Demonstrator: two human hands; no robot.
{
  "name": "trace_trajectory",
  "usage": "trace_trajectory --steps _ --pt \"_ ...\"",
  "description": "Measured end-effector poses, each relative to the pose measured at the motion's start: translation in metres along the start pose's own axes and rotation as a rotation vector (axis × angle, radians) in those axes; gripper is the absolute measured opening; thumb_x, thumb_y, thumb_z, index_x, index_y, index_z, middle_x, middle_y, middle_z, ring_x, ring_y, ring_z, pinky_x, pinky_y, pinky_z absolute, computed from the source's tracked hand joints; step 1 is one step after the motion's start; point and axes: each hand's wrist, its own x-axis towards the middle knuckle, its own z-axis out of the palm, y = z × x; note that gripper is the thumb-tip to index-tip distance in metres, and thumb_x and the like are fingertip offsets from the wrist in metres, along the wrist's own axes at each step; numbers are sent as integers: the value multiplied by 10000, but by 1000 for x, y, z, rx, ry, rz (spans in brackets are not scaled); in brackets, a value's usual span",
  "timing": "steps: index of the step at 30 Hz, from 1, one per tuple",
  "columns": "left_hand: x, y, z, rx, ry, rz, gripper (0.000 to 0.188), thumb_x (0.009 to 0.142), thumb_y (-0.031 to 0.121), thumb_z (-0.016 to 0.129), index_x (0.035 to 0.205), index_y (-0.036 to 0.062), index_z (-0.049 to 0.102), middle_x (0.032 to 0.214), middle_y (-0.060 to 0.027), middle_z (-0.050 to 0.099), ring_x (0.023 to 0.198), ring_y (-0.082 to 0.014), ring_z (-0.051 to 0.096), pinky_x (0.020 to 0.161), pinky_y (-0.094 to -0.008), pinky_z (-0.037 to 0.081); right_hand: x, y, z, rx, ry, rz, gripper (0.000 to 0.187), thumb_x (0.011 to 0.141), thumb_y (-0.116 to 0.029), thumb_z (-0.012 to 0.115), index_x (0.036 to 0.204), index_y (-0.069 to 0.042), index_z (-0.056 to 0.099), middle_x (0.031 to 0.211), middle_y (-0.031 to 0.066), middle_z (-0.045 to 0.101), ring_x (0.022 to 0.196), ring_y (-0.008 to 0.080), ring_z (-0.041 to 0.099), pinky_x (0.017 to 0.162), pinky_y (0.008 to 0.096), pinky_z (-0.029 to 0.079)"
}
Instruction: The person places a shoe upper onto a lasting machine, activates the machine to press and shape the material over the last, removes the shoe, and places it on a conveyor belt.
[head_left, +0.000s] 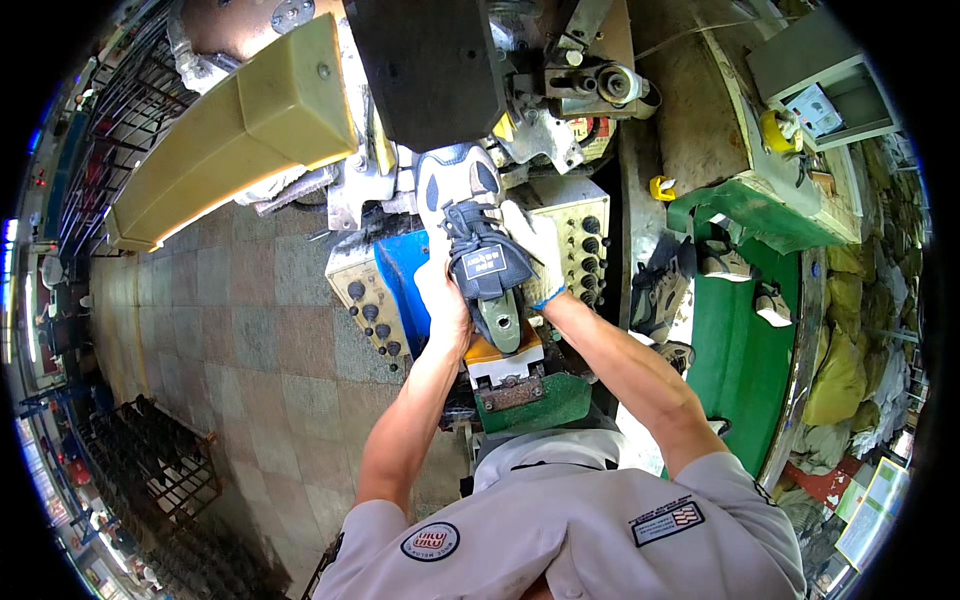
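Observation:
A shoe upper [463, 190], grey-white at the toe and dark at the tongue and laces, is stretched over a green shoe last [499, 322]. Its toe points away from me, under the black plate [425, 75] of a machine. My left hand [442, 292], washed out by bright light, is closed along the left side of the shoe near the heel. Against its right side presses my right hand [536, 245], in a white knit glove with a blue cuff. The heel end of the last sits over an orange and white block [503, 362] close to my waist.
Control boxes with black knobs [370, 312] [590, 246] flank the shoe. A long beige cover [245, 130] juts out at the left. On the right, several shoes [728, 262] lie by a green trough [735, 370]. Racks [165, 470] stand on the tiled floor, far left.

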Motion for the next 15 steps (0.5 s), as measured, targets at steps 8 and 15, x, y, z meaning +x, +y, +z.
trace_trajectory --steps 8,15 --pt "3 7 -30 52 30 -90 394 1049 315 561 1158 -45 675 979 -72 703 832 -140 655 748 -278 518 -2 12 -5 214 158 25 370 1003 -335 640 1138 -2 729 994 16 705 912 86 603 840 277 501" --pt "-102 -105 -125 576 320 -48 628 905 232 756 1378 -101 513 1288 -253 642 1167 -319 647 1022 -389 492 -100 22 -146 191 236 183 633 1003 -463 566 1340 73 545 1211 220 676 987 308 716 774 421 612"
